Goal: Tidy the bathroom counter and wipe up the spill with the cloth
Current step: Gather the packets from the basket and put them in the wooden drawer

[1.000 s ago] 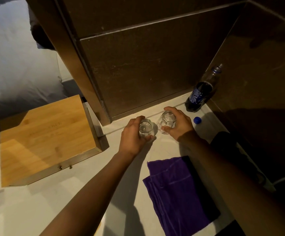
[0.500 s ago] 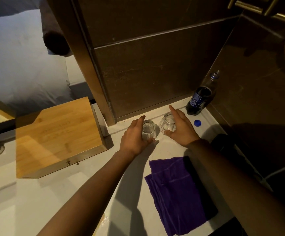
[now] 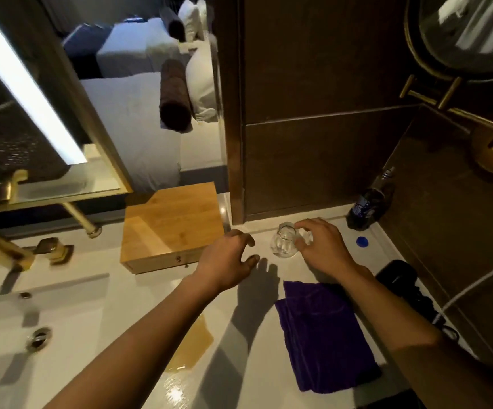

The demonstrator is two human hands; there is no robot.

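While my right hand curls its grip loosely at a clear glass, I cannot tell if it clamps; my left hand hovers with fingers spread, holding nothing. That glass stands upright, mouth up, near the back wall. Nearer me, the purple cloth lies flat, long axis running toward me. Left of it, the amber spill sits on bare white worktop.

I see right hand touching glass near wall; left hand open above counter; purple cloth beside brown spill.
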